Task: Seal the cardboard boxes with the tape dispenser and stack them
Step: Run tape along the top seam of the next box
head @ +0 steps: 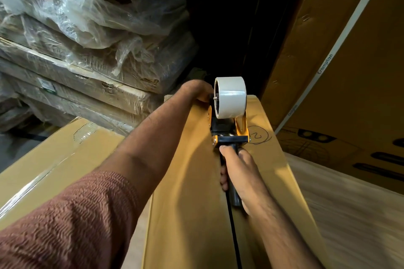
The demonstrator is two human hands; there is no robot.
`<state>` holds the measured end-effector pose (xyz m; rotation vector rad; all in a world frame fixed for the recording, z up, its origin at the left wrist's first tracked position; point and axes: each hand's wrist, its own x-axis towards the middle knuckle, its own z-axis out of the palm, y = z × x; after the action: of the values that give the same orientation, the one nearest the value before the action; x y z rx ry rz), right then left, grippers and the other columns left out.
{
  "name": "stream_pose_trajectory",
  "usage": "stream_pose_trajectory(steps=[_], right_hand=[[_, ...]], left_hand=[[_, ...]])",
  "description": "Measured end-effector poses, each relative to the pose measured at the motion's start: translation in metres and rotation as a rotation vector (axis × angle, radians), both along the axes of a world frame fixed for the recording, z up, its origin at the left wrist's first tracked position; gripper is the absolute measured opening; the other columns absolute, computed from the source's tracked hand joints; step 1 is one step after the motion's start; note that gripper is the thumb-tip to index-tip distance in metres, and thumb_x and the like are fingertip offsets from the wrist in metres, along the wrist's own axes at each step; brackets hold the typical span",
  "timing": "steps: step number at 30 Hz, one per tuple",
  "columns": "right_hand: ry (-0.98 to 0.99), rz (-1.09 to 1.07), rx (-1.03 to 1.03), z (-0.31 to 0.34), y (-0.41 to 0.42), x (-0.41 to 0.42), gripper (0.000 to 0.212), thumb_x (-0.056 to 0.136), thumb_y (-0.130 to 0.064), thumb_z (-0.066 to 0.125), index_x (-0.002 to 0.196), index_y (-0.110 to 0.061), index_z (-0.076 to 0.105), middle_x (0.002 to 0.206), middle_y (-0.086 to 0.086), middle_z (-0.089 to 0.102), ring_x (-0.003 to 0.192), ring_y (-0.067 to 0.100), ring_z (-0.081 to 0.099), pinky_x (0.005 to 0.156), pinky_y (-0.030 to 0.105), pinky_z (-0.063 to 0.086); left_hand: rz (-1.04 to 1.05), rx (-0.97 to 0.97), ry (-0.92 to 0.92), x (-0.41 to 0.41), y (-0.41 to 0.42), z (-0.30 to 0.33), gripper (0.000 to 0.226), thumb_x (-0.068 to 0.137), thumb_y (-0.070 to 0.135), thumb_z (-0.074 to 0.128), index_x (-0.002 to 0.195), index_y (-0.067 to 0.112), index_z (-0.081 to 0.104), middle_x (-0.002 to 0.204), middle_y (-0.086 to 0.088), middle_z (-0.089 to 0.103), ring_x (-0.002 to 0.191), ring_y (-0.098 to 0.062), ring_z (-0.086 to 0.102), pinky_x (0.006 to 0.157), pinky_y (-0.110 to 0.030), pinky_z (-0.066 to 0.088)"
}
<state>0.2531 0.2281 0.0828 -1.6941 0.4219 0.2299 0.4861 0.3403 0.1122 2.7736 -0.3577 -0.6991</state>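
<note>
- Tape dispenser (229, 120), orange frame with a black handle, is sitting up on the top face of a long narrow cardboard box (192, 181), close to its far end, with the white tape roll (231, 97) standing upright over the box.
- Right hand (238, 170) is wrapped tight around the dispenser's black handle, fingers curled under and thumb up near the frame.
- Left hand (200, 91) is stretched out to the far end of the box, just left of the roll. It looks like it's on the box edge there, but the fingers are tucked behind the dispenser, so can't honestly tell if they're curled on anything or flat.
- Dark seam line (232, 231) runs down the middle of the box top, from the handle back toward the camera.
- There's a scribbled circle with a "2" (258, 135) on the box just right of the dispenser.
- Reddish knit sleeve (72, 220) is on the left arm.
- Another cardboard box (54, 155), with shiny tape on it, sits to the left and lower down.
- Plastic-wrapped bundles (87, 35) are stacked behind on the left.
- Big carton with white printed tape (332, 54) leans on the right.
</note>
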Motion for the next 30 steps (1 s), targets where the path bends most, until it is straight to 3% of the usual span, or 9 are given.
stream_pose_trajectory(steps=[3, 6, 10, 14, 17, 21, 25, 28, 30], right_hand=[[-0.038, 0.027, -0.013, -0.002, 0.000, -0.001, 0.031, 0.095, -0.045, 0.053, 0.092, -0.014, 0.056, 0.069, 0.004, 0.057, 0.056, 0.018, 0.056, 0.052, 0.031, 0.044], [-0.071, 0.055, -0.058, -0.004, -0.002, 0.001, 0.034, 0.096, -0.047, 0.051, 0.089, -0.014, 0.055, 0.067, 0.005, 0.059, 0.053, 0.019, 0.058, 0.054, 0.032, 0.046], [-0.032, 0.082, -0.024, 0.005, -0.005, -0.015, 0.035, 0.097, -0.047, 0.050, 0.090, -0.013, 0.054, 0.071, 0.006, 0.057, 0.051, 0.019, 0.056, 0.052, 0.032, 0.046], [0.018, 0.105, -0.077, 0.019, -0.005, -0.082, 0.038, 0.099, -0.046, 0.049, 0.084, -0.012, 0.052, 0.065, 0.005, 0.056, 0.050, 0.020, 0.056, 0.050, 0.031, 0.046], [0.048, 0.105, -0.099, 0.024, -0.007, -0.129, 0.039, 0.096, -0.048, 0.051, 0.081, -0.012, 0.051, 0.063, 0.006, 0.058, 0.051, 0.023, 0.059, 0.054, 0.036, 0.050], [0.056, 0.112, -0.056, 0.023, -0.008, -0.140, 0.037, 0.097, -0.046, 0.051, 0.087, -0.010, 0.050, 0.068, 0.007, 0.056, 0.052, 0.021, 0.058, 0.052, 0.033, 0.049], [0.053, 0.156, -0.028, 0.023, -0.010, -0.141, 0.038, 0.099, -0.046, 0.049, 0.097, -0.008, 0.050, 0.072, 0.008, 0.055, 0.053, 0.018, 0.057, 0.052, 0.030, 0.046], [0.072, 0.192, -0.036, 0.026, -0.016, -0.169, 0.043, 0.094, -0.057, 0.049, 0.094, -0.014, 0.053, 0.071, 0.006, 0.058, 0.057, 0.020, 0.061, 0.057, 0.038, 0.051], [0.089, 0.202, -0.084, 0.032, -0.023, -0.201, 0.045, 0.093, -0.059, 0.050, 0.088, -0.015, 0.055, 0.070, 0.005, 0.063, 0.062, 0.021, 0.065, 0.066, 0.040, 0.055]], left_hand=[[0.038, -0.075, -0.016, -0.008, 0.002, -0.014, 0.010, 0.099, 0.012, 0.056, 0.097, 0.008, 0.065, 0.114, -0.014, 0.067, 0.098, -0.025, 0.064, 0.095, -0.036, 0.050], [0.089, -0.151, -0.082, -0.012, 0.001, -0.025, 0.004, 0.095, 0.007, 0.062, 0.097, 0.007, 0.066, 0.113, -0.021, 0.068, 0.095, -0.029, 0.066, 0.083, -0.029, 0.052], [0.213, -0.244, -0.074, -0.017, -0.001, -0.032, 0.022, 0.094, 0.011, 0.062, 0.072, 0.014, 0.059, 0.077, -0.016, 0.067, 0.074, -0.032, 0.067, 0.085, -0.048, 0.058], [0.171, -0.104, -0.309, -0.024, -0.001, -0.042, 0.009, 0.092, 0.031, 0.061, 0.092, 0.022, 0.060, 0.097, -0.008, 0.067, 0.108, -0.033, 0.061, 0.106, -0.052, 0.034], [0.146, -0.046, -0.443, -0.038, -0.003, -0.047, 0.047, 0.097, 0.054, 0.046, 0.129, 0.021, 0.054, 0.138, -0.016, 0.050, 0.139, -0.038, 0.034, 0.115, -0.061, 0.005], [0.068, -0.108, -0.457, -0.088, 0.006, -0.028, 0.057, 0.093, 0.045, 0.060, 0.142, 0.022, 0.043, 0.150, -0.017, 0.033, 0.143, -0.041, 0.023, 0.117, -0.057, 0.013], [-0.007, 0.022, -0.351, -0.150, 0.008, -0.019, 0.081, 0.097, 0.031, 0.059, 0.158, 0.015, 0.009, 0.165, -0.017, -0.004, 0.150, -0.038, -0.008, 0.120, -0.051, -0.003], [0.019, 0.010, -0.372, -0.150, 0.007, -0.027, 0.076, 0.098, 0.038, 0.056, 0.158, 0.020, 0.012, 0.165, -0.016, -0.003, 0.150, -0.039, -0.010, 0.120, -0.056, -0.005], [0.018, 0.024, -0.388, -0.153, 0.004, -0.028, 0.068, 0.097, 0.048, 0.053, 0.155, 0.026, 0.027, 0.164, -0.017, 0.008, 0.151, -0.041, -0.001, 0.119, -0.063, 0.000]])
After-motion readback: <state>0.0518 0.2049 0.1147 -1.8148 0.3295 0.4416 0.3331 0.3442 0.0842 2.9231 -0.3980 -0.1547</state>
